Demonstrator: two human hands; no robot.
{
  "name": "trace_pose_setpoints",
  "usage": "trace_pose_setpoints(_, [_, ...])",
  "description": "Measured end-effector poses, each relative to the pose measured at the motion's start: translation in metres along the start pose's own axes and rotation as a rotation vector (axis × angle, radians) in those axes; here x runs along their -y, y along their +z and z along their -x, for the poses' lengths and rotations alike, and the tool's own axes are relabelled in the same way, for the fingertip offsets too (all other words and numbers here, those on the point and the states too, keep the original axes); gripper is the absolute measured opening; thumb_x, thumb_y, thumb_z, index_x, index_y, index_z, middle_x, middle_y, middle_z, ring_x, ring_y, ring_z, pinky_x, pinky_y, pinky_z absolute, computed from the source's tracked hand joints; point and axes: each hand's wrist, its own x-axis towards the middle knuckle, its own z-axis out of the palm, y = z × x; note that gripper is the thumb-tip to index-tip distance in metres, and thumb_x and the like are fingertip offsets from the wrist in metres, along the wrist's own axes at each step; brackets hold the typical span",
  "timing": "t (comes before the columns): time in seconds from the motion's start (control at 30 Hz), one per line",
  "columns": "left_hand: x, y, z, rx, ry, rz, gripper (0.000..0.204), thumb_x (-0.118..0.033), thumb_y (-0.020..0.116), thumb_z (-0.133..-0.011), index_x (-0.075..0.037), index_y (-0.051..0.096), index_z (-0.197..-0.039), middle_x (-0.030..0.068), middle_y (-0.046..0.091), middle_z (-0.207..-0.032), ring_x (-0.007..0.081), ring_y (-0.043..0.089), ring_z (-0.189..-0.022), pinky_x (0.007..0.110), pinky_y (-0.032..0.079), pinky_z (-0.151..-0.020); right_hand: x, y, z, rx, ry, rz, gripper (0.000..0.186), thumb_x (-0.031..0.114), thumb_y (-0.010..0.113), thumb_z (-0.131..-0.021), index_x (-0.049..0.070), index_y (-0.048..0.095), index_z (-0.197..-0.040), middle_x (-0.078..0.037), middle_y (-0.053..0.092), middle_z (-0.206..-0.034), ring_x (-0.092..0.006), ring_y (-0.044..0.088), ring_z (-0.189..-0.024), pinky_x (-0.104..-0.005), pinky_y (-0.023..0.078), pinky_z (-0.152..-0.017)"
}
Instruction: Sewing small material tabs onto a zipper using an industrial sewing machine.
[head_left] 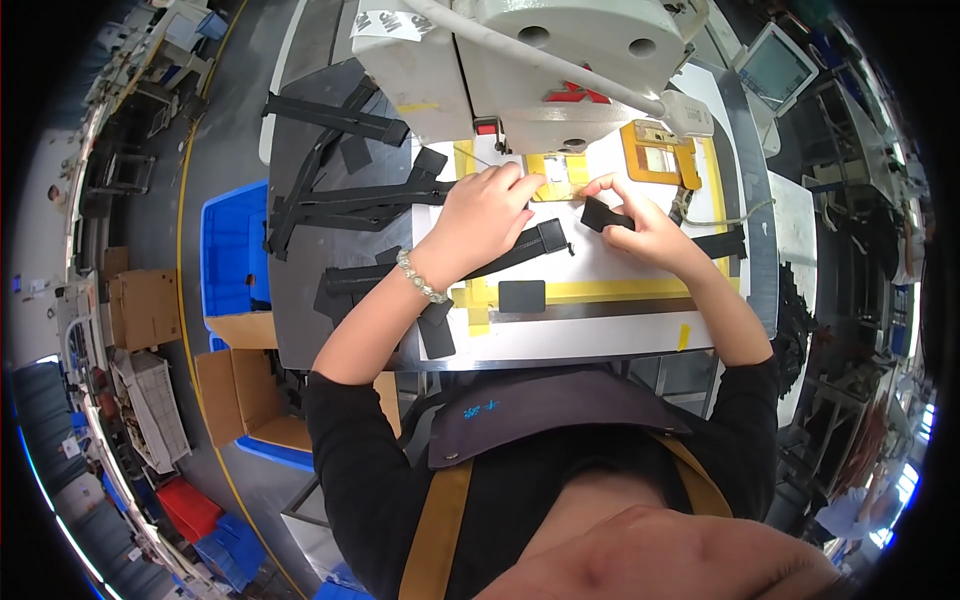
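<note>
My left hand (485,215), fingers curled, is just below the white sewing machine head (515,55), beside a yellow taped jig (560,170); whatever its fingertips hold is hidden. My right hand (645,235) pinches a black tab (603,215) at the right of that jig, and a black strap (720,244) shows beyond my hand; I cannot tell if the two are joined. Between and below my hands lie a black zipper strip with a square end (550,236) and a black rectangular patch (522,296) on the white work board (560,335).
More black strips (335,115) lie on the grey table's left side. An orange-yellow metal plate (660,150) and a cord sit at right. Blue bins (225,230) and an open carton (225,400) stand left of the table. A screen (770,65) is at back right.
</note>
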Motion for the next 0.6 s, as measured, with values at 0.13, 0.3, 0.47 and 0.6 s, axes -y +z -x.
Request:
trace_pose_setpoints(0.13, [0.0, 0.013, -0.002, -0.051, 0.015, 0.024, 0.03, -0.018, 0.07, -0.077, -0.008, 0.064, -0.105, 0.0067, 0.056, -0.082, 0.0237, 0.061, -0.075, 0.034, 0.049, -0.064, 0.006, -0.004, -0.002, 0.169, 0.233, -0.285, 0.048, 0.008, 0.05, -0.08, 0.009, 0.046, -0.128, 0.002, 0.049, -0.066, -0.0058, 0.043, -0.054, -0.0205, 0.032, -0.051])
trace_pose_setpoints(0.3, [-0.006, 0.023, -0.008, -0.102, 0.003, 0.041, 0.02, -0.018, 0.069, -0.078, -0.01, 0.067, -0.096, 0.0042, 0.055, -0.079, 0.0211, 0.062, -0.07, 0.033, 0.049, -0.06, -0.005, -0.01, -0.005, 0.245, 0.216, -0.466, 0.047, 0.014, 0.054, -0.084, 0.006, 0.045, -0.129, 0.001, 0.05, -0.066, -0.0071, 0.046, -0.055, -0.0211, 0.034, -0.052])
trace_pose_setpoints(0.47, [-0.007, 0.032, -0.011, -0.164, 0.058, -0.024, 0.013, -0.018, 0.069, -0.076, -0.011, 0.067, -0.087, 0.0016, 0.054, -0.077, 0.0188, 0.06, -0.069, 0.031, 0.049, -0.059, -0.008, -0.008, -0.006, 0.229, 0.147, -0.397, 0.048, 0.022, 0.06, -0.088, 0.006, 0.046, -0.131, -0.001, 0.055, -0.082, -0.0082, 0.053, -0.069, -0.0228, 0.041, -0.062])
trace_pose_setpoints(0.6, [-0.009, 0.037, -0.007, -0.21, 0.171, -0.15, 0.004, -0.014, 0.062, -0.071, -0.013, 0.061, -0.075, -0.0015, 0.054, -0.077, 0.015, 0.055, -0.077, 0.029, 0.046, -0.063, -0.003, -0.016, -0.006, 0.354, 0.053, -0.283, 0.039, 0.017, 0.058, -0.093, 0.003, 0.05, -0.128, 0.001, 0.056, -0.092, -0.0079, 0.053, -0.08, -0.0235, 0.044, -0.076])
